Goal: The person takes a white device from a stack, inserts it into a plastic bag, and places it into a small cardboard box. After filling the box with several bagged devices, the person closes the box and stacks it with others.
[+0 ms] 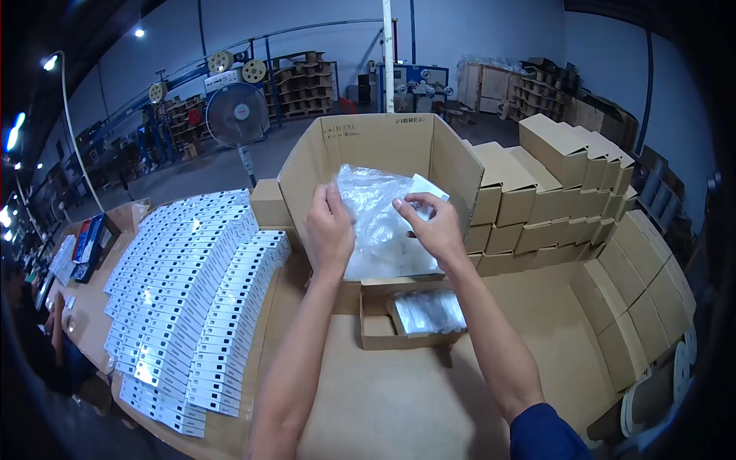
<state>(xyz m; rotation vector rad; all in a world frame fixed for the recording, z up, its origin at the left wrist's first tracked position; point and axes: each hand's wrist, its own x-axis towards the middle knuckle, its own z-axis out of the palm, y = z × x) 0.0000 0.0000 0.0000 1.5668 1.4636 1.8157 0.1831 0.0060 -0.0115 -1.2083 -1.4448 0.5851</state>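
A clear plastic bag [368, 201] hangs between my two hands, over a large open cardboard box [391, 146]. My left hand [331, 222] pinches the bag's left edge, fingers closed. My right hand [431, 222] has thumb and forefinger curled at the bag's right side, beside a white item [426, 188] whose lower part is hidden. Below, in front of the large box, sits a small open cardboard box [383, 337] with plastic-wrapped items [428, 312] in it, partly covered by my right forearm.
Rows of white labelled boxes [184, 284] lie at the left. Brown cartons [529, 199] are stacked at the right, with more along the right edge [636, 276]. A fan [238, 115] stands behind. At the far left, part of a person [57, 330] shows.
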